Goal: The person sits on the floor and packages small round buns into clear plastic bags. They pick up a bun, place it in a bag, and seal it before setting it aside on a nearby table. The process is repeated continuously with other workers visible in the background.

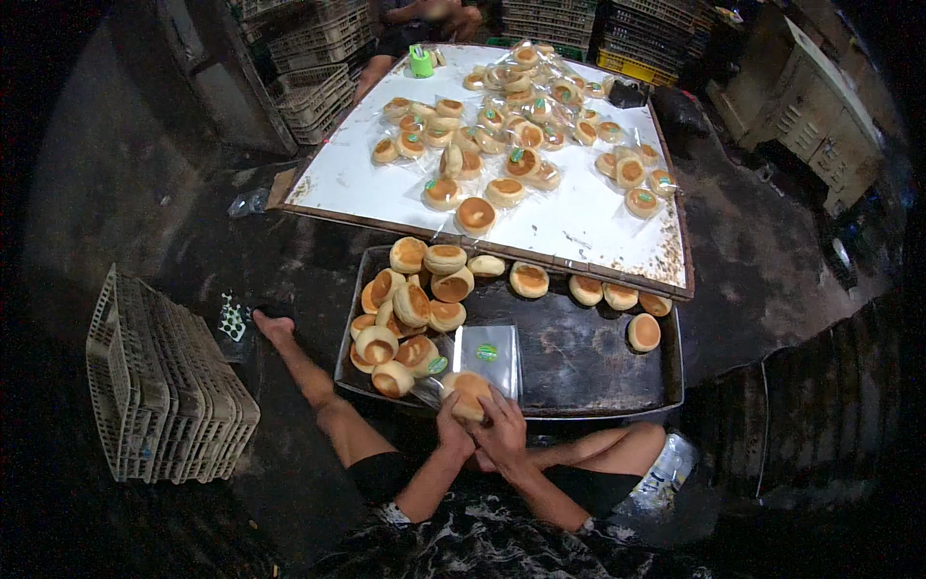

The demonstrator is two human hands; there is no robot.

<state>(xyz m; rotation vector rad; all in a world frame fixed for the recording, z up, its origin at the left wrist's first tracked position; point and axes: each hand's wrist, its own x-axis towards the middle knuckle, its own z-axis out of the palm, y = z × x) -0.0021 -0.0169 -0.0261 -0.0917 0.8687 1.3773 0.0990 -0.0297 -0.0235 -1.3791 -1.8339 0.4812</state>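
Note:
A round bun (468, 394) with a browned top is gripped between my left hand (453, 430) and my right hand (503, 427), over the near edge of a dark metal tray (598, 362). Clear plastic with a green label shows just left of this bun; whether it wraps the bun I cannot tell. Beyond my right hand, a stack of clear plastic bags (494, 352) with a green round label lies in the tray. A heap of loose buns (410, 304) fills the tray's left side, and several more line its far edge, including a bun (644, 332) at the right.
A white-topped table (333, 183) stands beyond the tray, overhanging it, with many bagged buns (521, 116) and a green container (421, 62). Stacked plastic crates (174, 386) stand at the left. Another person (434, 14) sits at the far side. A metal cabinet (805, 116) is at right.

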